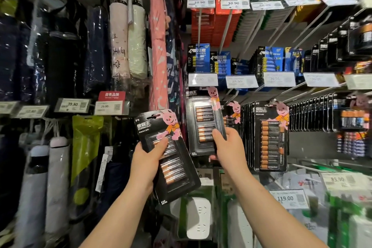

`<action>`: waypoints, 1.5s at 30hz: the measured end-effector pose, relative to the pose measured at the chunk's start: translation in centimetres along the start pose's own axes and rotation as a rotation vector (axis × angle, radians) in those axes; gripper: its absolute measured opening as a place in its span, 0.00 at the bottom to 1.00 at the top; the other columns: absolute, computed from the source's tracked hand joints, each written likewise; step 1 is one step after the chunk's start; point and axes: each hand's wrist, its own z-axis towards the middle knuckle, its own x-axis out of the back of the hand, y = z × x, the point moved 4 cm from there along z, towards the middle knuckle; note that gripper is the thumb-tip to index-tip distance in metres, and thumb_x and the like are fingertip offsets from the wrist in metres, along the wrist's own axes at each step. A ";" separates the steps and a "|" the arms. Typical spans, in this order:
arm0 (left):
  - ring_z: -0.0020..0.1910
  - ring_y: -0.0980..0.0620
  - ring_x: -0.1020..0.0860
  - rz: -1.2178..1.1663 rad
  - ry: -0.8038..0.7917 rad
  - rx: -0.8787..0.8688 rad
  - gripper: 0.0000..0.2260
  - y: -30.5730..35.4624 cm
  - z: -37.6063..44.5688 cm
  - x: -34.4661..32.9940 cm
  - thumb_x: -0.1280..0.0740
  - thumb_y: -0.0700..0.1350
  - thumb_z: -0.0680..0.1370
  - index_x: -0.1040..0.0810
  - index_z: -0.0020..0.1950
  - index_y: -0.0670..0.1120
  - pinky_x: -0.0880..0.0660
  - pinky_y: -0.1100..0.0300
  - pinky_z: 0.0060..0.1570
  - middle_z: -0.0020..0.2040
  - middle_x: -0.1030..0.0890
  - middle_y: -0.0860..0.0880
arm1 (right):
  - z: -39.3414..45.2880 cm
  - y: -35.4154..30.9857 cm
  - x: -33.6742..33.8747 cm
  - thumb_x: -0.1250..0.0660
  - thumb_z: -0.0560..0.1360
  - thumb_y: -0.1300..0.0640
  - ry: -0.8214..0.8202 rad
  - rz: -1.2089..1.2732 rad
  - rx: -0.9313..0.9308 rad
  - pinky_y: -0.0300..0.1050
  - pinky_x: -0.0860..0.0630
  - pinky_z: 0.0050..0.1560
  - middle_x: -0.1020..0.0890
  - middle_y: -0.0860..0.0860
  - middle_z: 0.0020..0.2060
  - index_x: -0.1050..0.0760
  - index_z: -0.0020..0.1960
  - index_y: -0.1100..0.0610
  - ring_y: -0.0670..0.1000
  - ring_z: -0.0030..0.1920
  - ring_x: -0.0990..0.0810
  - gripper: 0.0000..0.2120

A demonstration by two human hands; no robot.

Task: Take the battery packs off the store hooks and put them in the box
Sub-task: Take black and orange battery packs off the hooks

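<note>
Now left hand [147,159] grips glossy flat pack [171,159] (tilted); right hand [227,147] pinches hanging pack [203,123].

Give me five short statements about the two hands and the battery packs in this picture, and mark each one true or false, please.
1. The left hand holds a black battery pack that is off its hook. True.
2. The right hand is empty. False: it grips the lower part of a second battery pack.
3. Both held packs show a pink rabbit. True.
4. The box for the packs is in view. False: no box shows.
5. The pink umbrella hangs to the right of the battery hooks. False: it hangs to their left.
</note>
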 end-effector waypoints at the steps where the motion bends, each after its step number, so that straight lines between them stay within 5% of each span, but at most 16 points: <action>1: 0.50 0.45 0.16 -0.002 0.002 0.001 0.17 0.0 0.0 0.1 0.26 0.49 0.73 0.23 0.60 0.48 0.21 0.47 0.53 0.53 0.15 0.46 | 0.1 0.2 0.0 0.40 0.81 0.52 0.002 -0.003 -0.014 0.36 0.21 0.32 0.25 0.52 0.58 0.33 0.69 0.58 0.48 0.50 0.22 0.19; 6: 0.49 0.45 0.16 0.027 0.003 0.003 0.17 0.0 -0.1 0.4 0.26 0.50 0.73 0.23 0.59 0.49 0.20 0.45 0.53 0.52 0.15 0.46 | 0.7 1.4 -0.1 0.38 0.80 0.50 -0.048 -0.059 -0.083 0.41 0.19 0.35 0.24 0.53 0.56 0.32 0.65 0.56 0.50 0.48 0.21 0.16; 9: 0.49 0.45 0.16 0.025 0.009 -0.009 0.16 0.3 -0.1 0.3 0.26 0.50 0.74 0.23 0.59 0.49 0.21 0.48 0.50 0.52 0.15 0.46 | 1.0 1.8 0.1 0.36 0.77 0.44 -0.050 -0.096 -0.100 0.53 0.20 0.52 0.22 0.55 0.57 0.32 0.62 0.53 0.55 0.53 0.20 0.19; 14: 0.47 0.47 0.15 -0.011 -0.016 0.000 0.15 0.1 -0.5 -0.4 0.27 0.48 0.75 0.23 0.60 0.48 0.21 0.53 0.43 0.51 0.15 0.46 | -0.3 1.3 0.8 0.36 0.78 0.49 0.050 -0.220 0.014 0.39 0.30 0.50 0.28 0.51 0.61 0.32 0.65 0.54 0.45 0.51 0.26 0.19; 17: 0.47 0.48 0.15 -0.016 -0.026 0.010 0.16 -0.1 -0.6 -0.9 0.27 0.47 0.75 0.23 0.60 0.47 0.21 0.53 0.43 0.51 0.15 0.46 | -1.7 0.5 0.0 0.32 0.74 0.46 -0.114 -0.160 0.064 0.40 0.25 0.44 0.22 0.53 0.51 0.28 0.58 0.52 0.43 0.44 0.24 0.16; 20: 0.46 0.48 0.15 -0.017 -0.039 0.006 0.16 -0.2 -0.6 -1.7 0.27 0.46 0.75 0.23 0.61 0.47 0.21 0.54 0.42 0.52 0.15 0.46 | -3.0 0.5 -1.8 0.28 0.63 0.38 -0.396 -0.178 -0.018 0.50 0.22 0.43 0.23 0.51 0.40 0.27 0.53 0.49 0.48 0.38 0.23 0.24; 22: 0.46 0.48 0.15 -0.002 -0.046 -0.007 0.15 -0.2 -0.6 -2.1 0.27 0.45 0.75 0.23 0.61 0.47 0.21 0.55 0.41 0.51 0.15 0.46 | -3.4 0.8 -2.5 0.26 0.66 0.42 -0.432 -0.229 -0.028 0.47 0.22 0.43 0.22 0.48 0.38 0.27 0.51 0.51 0.48 0.39 0.20 0.20; 28: 0.44 0.52 0.15 0.022 -0.080 -0.039 0.10 0.0 -0.3 -2.6 0.30 0.45 0.77 0.21 0.58 0.49 0.22 0.65 0.33 0.48 0.14 0.49 | -3.4 1.1 -2.4 0.33 0.76 0.48 -0.262 -0.281 0.054 0.32 0.32 0.33 0.20 0.43 0.38 0.25 0.48 0.51 0.39 0.37 0.22 0.07; 34: 0.46 0.53 0.15 0.052 -0.093 -0.076 0.08 0.1 -0.2 -2.6 0.31 0.44 0.79 0.21 0.57 0.50 0.21 0.62 0.38 0.48 0.14 0.51 | -2.2 0.8 -1.5 0.38 0.79 0.49 -0.074 -0.074 0.085 0.52 0.22 0.48 0.18 0.55 0.45 0.25 0.50 0.56 0.55 0.47 0.19 0.10; 39: 0.51 0.52 0.17 0.080 -0.036 -0.089 0.08 0.0 0.3 -2.0 0.31 0.46 0.79 0.23 0.58 0.51 0.23 0.57 0.45 0.52 0.16 0.51 | -0.2 -0.2 -0.1 0.39 0.80 0.51 -0.035 -0.082 0.129 0.31 0.33 0.36 0.27 0.45 0.37 0.31 0.49 0.58 0.43 0.37 0.28 0.09; 45: 0.51 0.49 0.17 0.087 0.015 -0.090 0.13 0.2 1.0 -1.0 0.31 0.47 0.78 0.24 0.62 0.47 0.22 0.56 0.45 0.54 0.17 0.48 | 1.7 -0.2 -0.4 0.39 0.80 0.48 -0.001 -0.070 0.083 0.50 0.26 0.58 0.21 0.53 0.55 0.29 0.64 0.60 0.52 0.54 0.23 0.19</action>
